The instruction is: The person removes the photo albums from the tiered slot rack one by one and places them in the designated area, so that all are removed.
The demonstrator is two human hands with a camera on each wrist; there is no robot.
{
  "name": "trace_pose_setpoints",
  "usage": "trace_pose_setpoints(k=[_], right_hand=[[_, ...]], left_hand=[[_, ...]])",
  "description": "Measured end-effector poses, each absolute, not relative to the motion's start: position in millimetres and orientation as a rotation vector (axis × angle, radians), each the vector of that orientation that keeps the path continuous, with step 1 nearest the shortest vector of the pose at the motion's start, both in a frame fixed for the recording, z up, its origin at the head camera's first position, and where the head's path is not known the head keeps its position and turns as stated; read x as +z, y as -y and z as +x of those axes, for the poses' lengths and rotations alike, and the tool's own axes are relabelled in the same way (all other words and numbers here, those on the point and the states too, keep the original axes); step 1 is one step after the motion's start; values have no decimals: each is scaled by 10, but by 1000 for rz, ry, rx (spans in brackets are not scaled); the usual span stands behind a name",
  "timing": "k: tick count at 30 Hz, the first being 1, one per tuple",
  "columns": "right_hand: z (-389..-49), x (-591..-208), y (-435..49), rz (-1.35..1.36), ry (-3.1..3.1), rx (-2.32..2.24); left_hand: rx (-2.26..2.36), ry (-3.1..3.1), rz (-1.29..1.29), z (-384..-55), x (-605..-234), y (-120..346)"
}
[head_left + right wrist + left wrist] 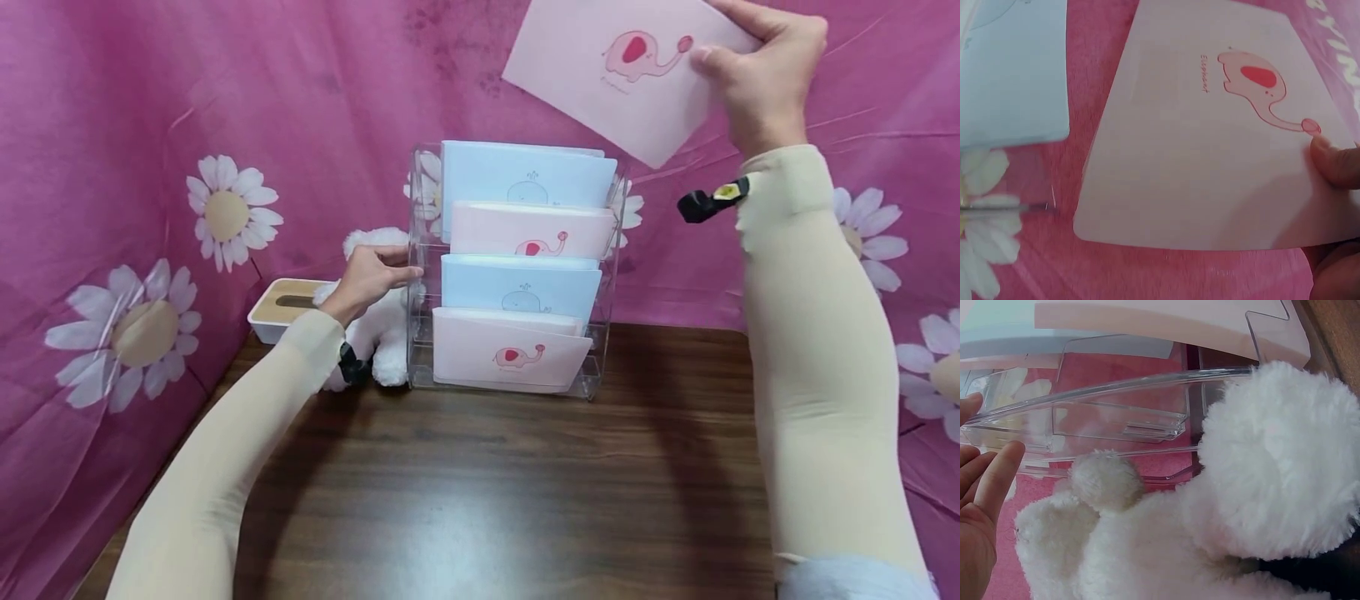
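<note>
My right hand [776, 79] is raised at the upper right, its thumb on the front of a pink elephant notebook [1166, 156] and its fingers behind. The notebook tilts in the air, right of and above a clear acrylic rack [415, 333]. My left hand [371, 279] holds the rack's left side edge, thumb in front and fingers behind. Stacked in the rack's tiers are a blue whale notebook [517, 171] at the top, a pink notebook [487, 221], another blue notebook [480, 283] and a pink notebook [465, 350] at the bottom.
A white plush toy [390, 325] sits against the rack's left side, partly behind my left wrist. Left of it stands a white tissue box [266, 329] with a wooden lid. The brown table [480, 483] meets a pink flowered cloth [315, 108] behind.
</note>
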State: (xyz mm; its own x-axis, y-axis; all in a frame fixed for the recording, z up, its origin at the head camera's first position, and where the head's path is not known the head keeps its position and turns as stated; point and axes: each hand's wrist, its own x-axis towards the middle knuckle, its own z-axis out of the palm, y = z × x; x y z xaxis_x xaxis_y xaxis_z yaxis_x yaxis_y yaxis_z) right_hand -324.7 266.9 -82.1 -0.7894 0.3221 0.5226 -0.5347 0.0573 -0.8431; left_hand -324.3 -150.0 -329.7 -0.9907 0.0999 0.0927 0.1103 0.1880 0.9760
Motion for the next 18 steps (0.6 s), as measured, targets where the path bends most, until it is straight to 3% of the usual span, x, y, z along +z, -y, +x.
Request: trace_pose_setpoints(k=[18], right_hand=[[-2936,-1371,-3572,-139,1398,1957]], left_hand=[[-1944,2451,-189,-3254,-3311,1504]])
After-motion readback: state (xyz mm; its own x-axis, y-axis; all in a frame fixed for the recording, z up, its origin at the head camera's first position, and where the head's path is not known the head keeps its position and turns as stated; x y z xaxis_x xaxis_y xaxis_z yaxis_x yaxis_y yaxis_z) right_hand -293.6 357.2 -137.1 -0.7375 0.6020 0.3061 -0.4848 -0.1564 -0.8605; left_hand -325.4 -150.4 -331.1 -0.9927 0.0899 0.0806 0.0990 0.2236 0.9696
